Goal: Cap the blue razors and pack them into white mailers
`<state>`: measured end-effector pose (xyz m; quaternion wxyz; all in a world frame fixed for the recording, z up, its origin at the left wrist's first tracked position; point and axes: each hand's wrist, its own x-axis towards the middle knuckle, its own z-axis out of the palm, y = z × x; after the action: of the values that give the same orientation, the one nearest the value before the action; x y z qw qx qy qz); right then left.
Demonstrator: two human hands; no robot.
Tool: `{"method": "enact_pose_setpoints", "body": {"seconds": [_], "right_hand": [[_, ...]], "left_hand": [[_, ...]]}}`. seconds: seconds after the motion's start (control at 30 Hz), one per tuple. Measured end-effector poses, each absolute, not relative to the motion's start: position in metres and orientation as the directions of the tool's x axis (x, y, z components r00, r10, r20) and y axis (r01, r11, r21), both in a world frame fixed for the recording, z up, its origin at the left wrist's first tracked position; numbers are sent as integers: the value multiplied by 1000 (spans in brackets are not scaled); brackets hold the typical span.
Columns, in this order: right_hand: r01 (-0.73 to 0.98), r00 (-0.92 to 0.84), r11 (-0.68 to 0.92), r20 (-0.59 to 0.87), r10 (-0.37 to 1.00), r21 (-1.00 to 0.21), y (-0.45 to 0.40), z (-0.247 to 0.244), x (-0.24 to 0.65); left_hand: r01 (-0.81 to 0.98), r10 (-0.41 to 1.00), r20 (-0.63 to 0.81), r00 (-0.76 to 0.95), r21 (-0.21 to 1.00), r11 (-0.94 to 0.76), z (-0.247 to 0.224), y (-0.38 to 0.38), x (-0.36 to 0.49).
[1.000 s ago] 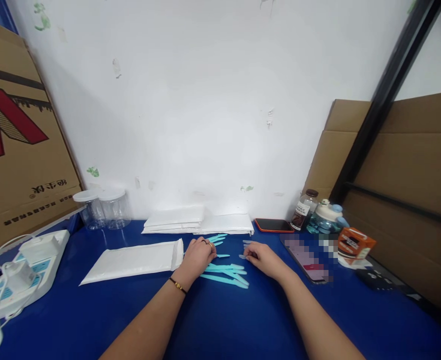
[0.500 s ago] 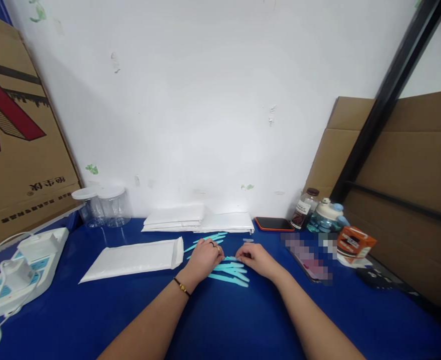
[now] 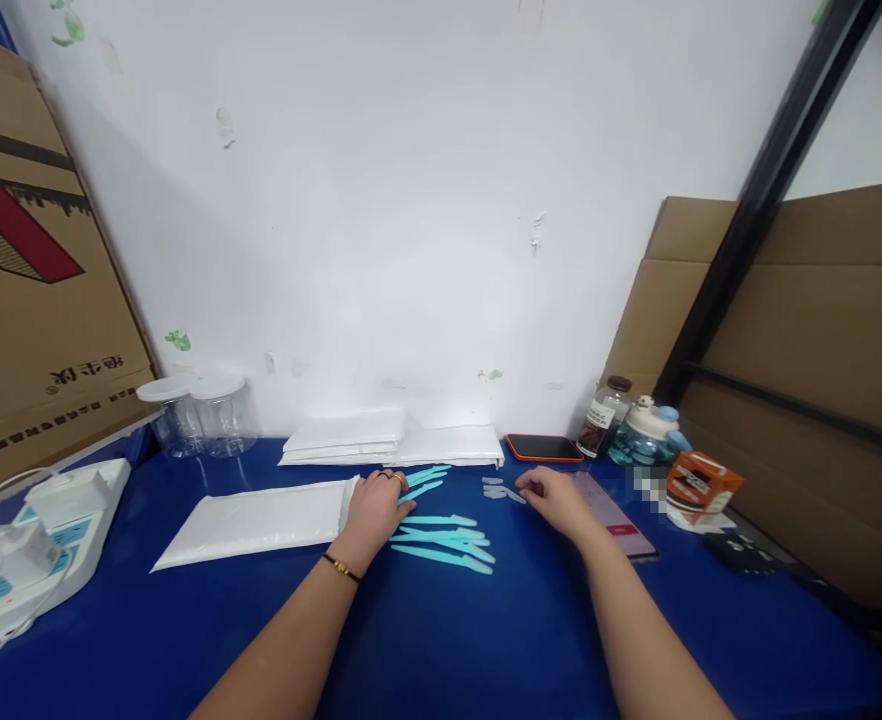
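Several light-blue eyebrow razors (image 3: 448, 540) lie fanned out on the blue table. More razors (image 3: 424, 474) lie further back, in front of my left hand (image 3: 377, 508). Its fingers are bent and closed on the handle end of a razor (image 3: 422, 491), partly hidden by the hand. The same hand lies by the open end of a white mailer envelope (image 3: 261, 520). My right hand (image 3: 557, 500) is closed in a pinch, fingertips at a small clear blade cap (image 3: 514, 495). Several other clear caps (image 3: 493, 486) lie just left of it.
White mailers (image 3: 343, 438) are stacked against the wall. A red-edged phone (image 3: 544, 448) and another phone (image 3: 617, 515) lie right, near a brown-capped bottle (image 3: 604, 415), a drink bottle (image 3: 643, 435) and an orange box (image 3: 700, 485). Clear jars (image 3: 223, 420) and a power strip (image 3: 73, 540) stand left.
My hands have moved apart: the left one left to the back razors, the right one to the right and slightly back. More clear caps show beside the right hand.
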<state>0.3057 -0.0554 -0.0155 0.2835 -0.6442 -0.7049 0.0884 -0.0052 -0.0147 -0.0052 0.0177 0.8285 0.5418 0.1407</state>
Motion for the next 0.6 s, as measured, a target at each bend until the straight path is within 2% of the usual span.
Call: {"method": "enact_pose_setpoints", "body": {"seconds": [0.1,0.2,0.27,0.37,0.47,0.6], "right_hand": [[882,-70,175,247,966,-437,-55,-18,301],[895,-42,142,237,971,-423,-55,-20,296],[881,0,99,209,978,-462,-55,-23,297],[808,45,17,90,995,-589,-54,-27,303],[724,18,-22,-13,1000,-689,-53,-31,307],[689,-50,14,-28,998,-725,-54,-32,304]], "left_hand": [[886,900,161,406,172,-430,-5,-14,-7],[876,889,153,432,162,-454,-5,-13,-5],[873,883,153,444,149,-464,-3,-14,-4],[859,867,156,473,138,-493,-2,-17,-1],[837,851,161,501,162,-523,-2,-20,1],[810,840,156,520,224,-543,-8,-18,1]]}}
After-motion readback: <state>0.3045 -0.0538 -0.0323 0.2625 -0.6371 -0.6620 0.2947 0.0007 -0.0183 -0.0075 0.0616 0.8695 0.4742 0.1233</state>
